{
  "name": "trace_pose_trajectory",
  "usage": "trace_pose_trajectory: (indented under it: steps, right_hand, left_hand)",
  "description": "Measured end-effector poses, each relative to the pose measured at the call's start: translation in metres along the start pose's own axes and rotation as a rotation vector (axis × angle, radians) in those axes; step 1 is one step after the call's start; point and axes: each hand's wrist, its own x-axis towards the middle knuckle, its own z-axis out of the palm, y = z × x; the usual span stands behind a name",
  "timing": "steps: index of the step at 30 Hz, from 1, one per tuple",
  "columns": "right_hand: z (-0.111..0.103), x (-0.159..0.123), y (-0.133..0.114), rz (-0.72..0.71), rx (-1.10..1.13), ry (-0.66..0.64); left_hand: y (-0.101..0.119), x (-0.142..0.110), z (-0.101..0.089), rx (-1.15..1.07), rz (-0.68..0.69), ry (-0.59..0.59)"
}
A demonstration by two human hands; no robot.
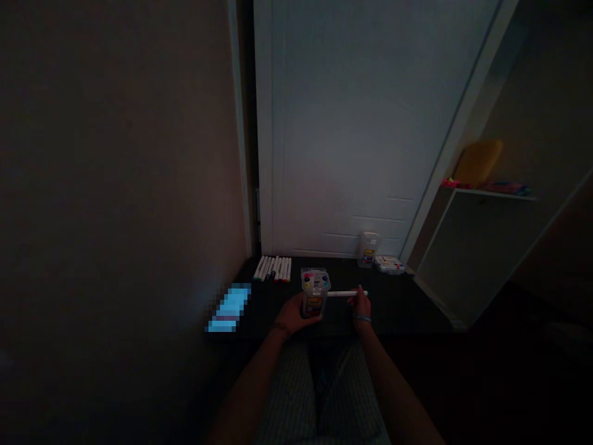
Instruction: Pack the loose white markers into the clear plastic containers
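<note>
My left hand (294, 316) is wrapped round a clear plastic marker case (315, 304) with a label on its front. Several dark and coloured marker ends show at the top of that case, and its lid seems to be tipped back. In my right hand (360, 306) is a white marker (341, 293), held nearly level, its left end close to the case's right side. Beyond my left hand, a row of several white markers (273, 269) lies side by side on the dark table.
A second clear case (368, 250) stands upright at the back of the dark table (393, 309), beside a flat pack of markers (390, 264). At the left edge lies a pixelated bright blue rectangle (230, 309). A white panel (343, 123) rises behind; a cabinet (477, 247) stands right.
</note>
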Motion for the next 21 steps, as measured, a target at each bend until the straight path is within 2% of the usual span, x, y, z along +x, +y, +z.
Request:
trace_pose_trajectory:
  steps: [8, 12, 16, 21]
  right_hand:
    - [-0.001, 0.002, 0.004, 0.006, 0.041, 0.006]
    - [0.001, 0.0, -0.002, 0.02, 0.06, -0.005]
    - [0.003, -0.005, -0.017, 0.012, 0.089, 0.001]
    - [0.01, -0.005, -0.053, -0.091, 0.156, 0.047]
  left_hand:
    - [0.003, -0.001, -0.002, 0.042, 0.007, 0.007]
    - [0.009, -0.001, -0.005, 0.043, 0.021, -0.007]
    - [0.016, -0.002, -0.007, 0.038, 0.014, -0.008]
    - [0.012, -0.002, -0.007, 0.049, 0.029, -0.002]
